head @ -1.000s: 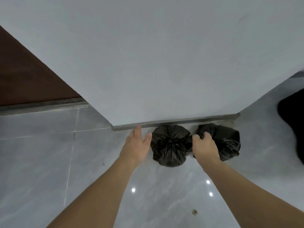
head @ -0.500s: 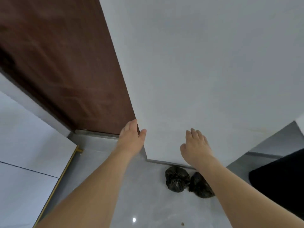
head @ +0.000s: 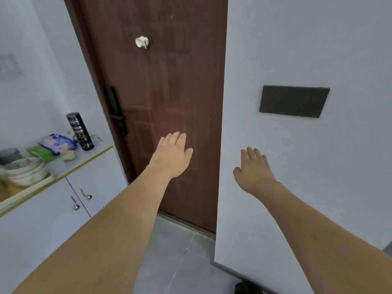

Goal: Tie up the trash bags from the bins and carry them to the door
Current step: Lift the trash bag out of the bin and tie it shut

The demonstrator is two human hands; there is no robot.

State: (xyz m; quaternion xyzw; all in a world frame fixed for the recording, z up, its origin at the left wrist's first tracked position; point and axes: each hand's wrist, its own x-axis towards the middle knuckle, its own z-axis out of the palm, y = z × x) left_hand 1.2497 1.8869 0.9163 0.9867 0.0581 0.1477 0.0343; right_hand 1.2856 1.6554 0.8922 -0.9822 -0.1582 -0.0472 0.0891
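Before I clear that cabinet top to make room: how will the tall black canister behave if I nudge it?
The tall black canister stands upright and is narrow for its height, so a push near the top would probably tip it. Being cylindrical, it would likely roll once down. It stands close to the cabinet top's front edge, so it could fall off.

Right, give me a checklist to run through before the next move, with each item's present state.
1. Left hand empty, fingers spread: ok.
2. Right hand empty, open: ok.
3. Black plastic trash bag on the grey floor by the white wall: ok; only one, partly visible.
4. Second bag set down: cannot tell.
5. Bag tied: cannot tell.
6. Brown wooden door shut: ok.
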